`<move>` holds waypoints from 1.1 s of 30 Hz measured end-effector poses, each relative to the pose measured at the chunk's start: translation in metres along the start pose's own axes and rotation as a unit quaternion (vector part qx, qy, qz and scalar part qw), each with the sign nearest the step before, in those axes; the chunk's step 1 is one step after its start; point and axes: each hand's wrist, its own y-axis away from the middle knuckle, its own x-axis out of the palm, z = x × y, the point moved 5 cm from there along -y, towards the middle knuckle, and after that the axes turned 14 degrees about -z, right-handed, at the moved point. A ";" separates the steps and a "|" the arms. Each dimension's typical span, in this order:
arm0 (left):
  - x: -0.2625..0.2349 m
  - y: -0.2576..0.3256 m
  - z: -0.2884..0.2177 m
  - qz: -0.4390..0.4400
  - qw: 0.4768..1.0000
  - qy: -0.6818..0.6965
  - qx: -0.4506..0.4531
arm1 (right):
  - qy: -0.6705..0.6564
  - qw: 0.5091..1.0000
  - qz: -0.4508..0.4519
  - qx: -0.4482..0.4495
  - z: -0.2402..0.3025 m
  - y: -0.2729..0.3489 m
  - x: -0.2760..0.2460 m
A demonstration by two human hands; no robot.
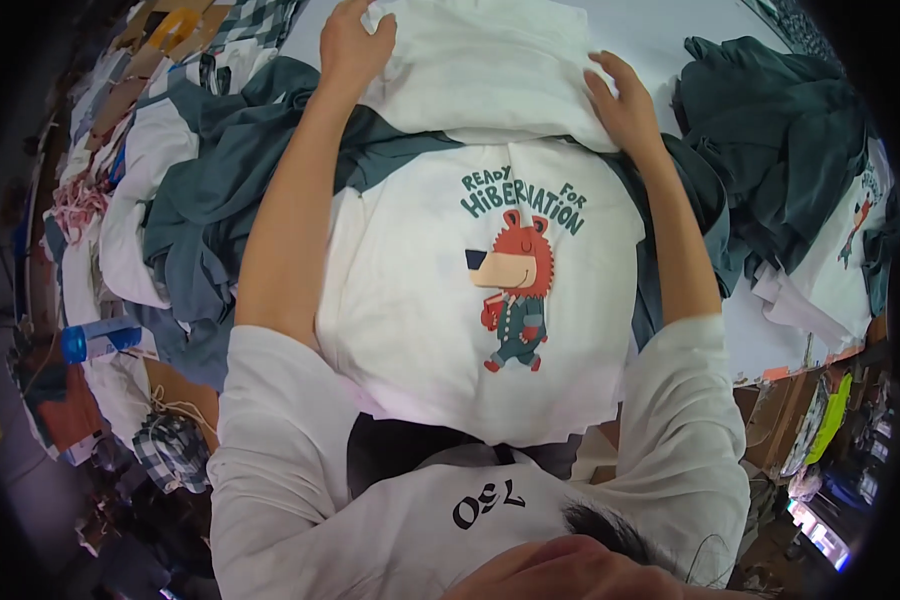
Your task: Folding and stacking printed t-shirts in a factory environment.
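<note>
In front of me lies a white shirt (400,260) with a red bear print and curved green lettering on its front. Its near edge hangs toward my lap, and dark green cloth spreads out on both sides of it. A layer of white cloth (480,80) lies across its far part. My left hand (355,48) rests at the left edge of that layer, thumb apart from the fingers, partly cut off by the picture's top. At the layer's right edge is my right hand (625,105), its fingers spread and holding nothing.
Dark green cloth (770,130) is heaped on the white table (650,25) at the right, beside another printed white piece (845,260). On the left lie more green cloth (205,200), white cloth (150,200) and a blue bottle (100,340). A checked bundle (173,447) hangs below.
</note>
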 end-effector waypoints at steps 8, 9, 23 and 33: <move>-0.187 0.217 -0.210 0.333 0.919 0.087 0.192 | 0.003 0.980 0.177 -0.094 0.132 0.277 -0.092; -0.205 0.245 -0.219 0.361 0.909 0.068 0.195 | 0.025 0.985 0.153 -0.069 0.139 0.296 -0.103; -0.267 0.289 -0.194 0.277 0.948 0.126 0.093 | 0.042 0.984 0.108 -0.135 0.168 0.354 -0.132; -0.261 0.279 -0.191 0.298 0.943 0.095 0.109 | 0.013 0.982 0.176 -0.068 0.154 0.337 -0.133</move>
